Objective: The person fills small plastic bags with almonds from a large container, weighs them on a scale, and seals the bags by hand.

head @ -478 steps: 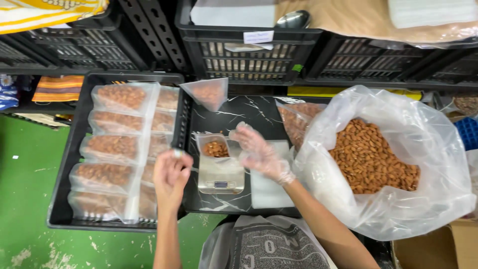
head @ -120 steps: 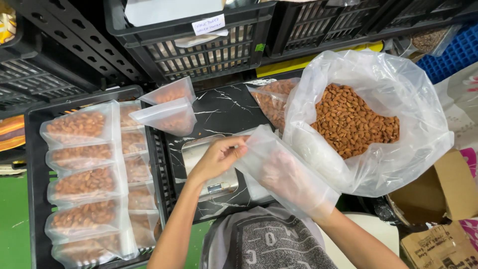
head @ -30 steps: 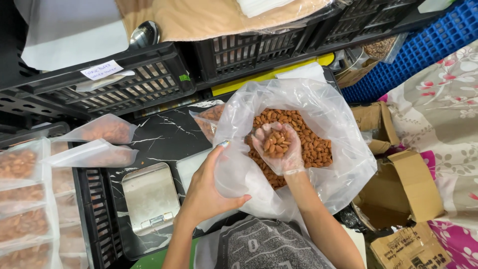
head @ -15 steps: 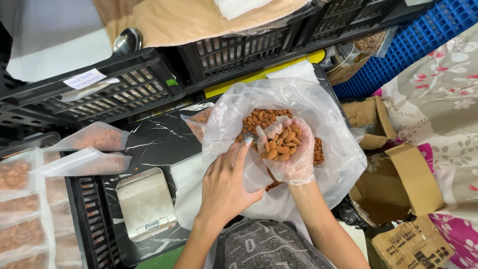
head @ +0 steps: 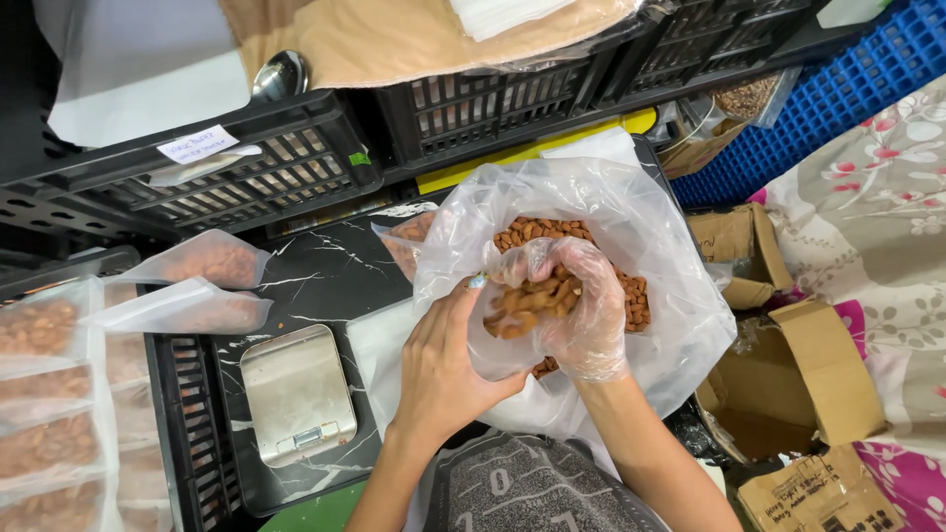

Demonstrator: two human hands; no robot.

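A big clear plastic bag (head: 670, 325) full of almonds (head: 532, 232) lies open in front of me. My right hand (head: 576, 310), in a thin clear glove, is closed around a handful of almonds just above the bag's near edge. My bare left hand (head: 443, 365) pinches clear plastic right next to it, touching the gloved fingers. Whether that plastic is a small pouch or the bag's own rim, I cannot tell. A small metal scale (head: 296, 394) sits bare on the black marbled tray to the left.
Filled almond pouches (head: 212, 264) lie left of the scale, with more in a black crate (head: 39, 330) at the far left. Black crates (head: 246, 167) stand behind, one holding a metal spoon (head: 279, 76). Cardboard boxes (head: 808, 384) and a blue crate (head: 838, 108) are on the right.
My gloved right hand has lifted a handful of almonds out of the heap and drawn it back to my left hand at the bag's near edge.
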